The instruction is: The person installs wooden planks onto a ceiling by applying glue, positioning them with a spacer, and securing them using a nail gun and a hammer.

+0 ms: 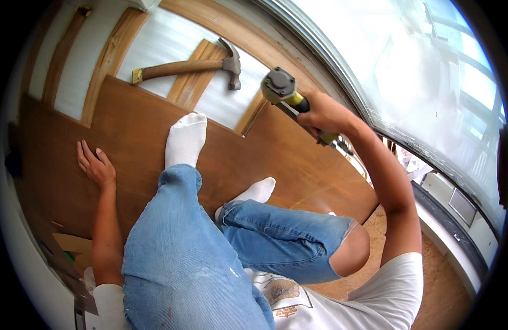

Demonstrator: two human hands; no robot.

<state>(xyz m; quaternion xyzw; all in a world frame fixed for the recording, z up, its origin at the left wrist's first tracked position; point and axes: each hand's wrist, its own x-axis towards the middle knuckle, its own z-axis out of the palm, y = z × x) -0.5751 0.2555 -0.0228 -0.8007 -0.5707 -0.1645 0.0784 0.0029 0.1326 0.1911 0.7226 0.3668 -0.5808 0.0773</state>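
Right hand (326, 114) grips the nail gun (280, 85) by its handle, just right of the hammer (188, 67)! It looks heavy, rigid, top-weighted, so that handle's surely the place to hold. Left hand (99, 167) lies open, palm down on the brown boards (303, 159).

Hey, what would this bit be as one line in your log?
right grip: holds power tool | left grip: on brown board | hammer: lies across wood strip

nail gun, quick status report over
Right hand gripping nail gun. Left hand open on brown flooring. Hammer lying across wood strip ahead.
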